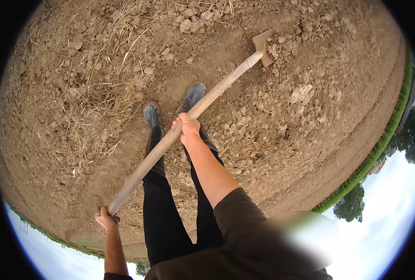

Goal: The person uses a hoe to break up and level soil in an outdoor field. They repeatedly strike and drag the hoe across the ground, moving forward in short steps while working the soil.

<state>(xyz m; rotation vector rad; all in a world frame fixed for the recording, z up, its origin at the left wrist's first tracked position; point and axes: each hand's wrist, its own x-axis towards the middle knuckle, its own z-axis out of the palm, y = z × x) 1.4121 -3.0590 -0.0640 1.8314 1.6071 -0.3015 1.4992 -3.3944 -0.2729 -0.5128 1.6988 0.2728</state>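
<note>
A long wooden handle (pixel 151 157) runs diagonally across my body, from lower left to upper right. My left hand (pixel 106 219) is closed around its near end, at a short crosspiece. Farther along, about midway, my right hand (pixel 187 128) grips the same handle above my boots. At the far end is a hoe's metal head (pixel 262 47), coated in soil and resting at loose clods. Part of its blade edge is hidden by clods.
My dark rubber boots (pixel 193 96) stand on brown tilled soil. Dry straw (pixel 98 112) lies to the left, and crumbly clods (pixel 300 94) spread to the right. A green grass strip (pixel 372 161) borders the field, with trees (pixel 350 204) beyond.
</note>
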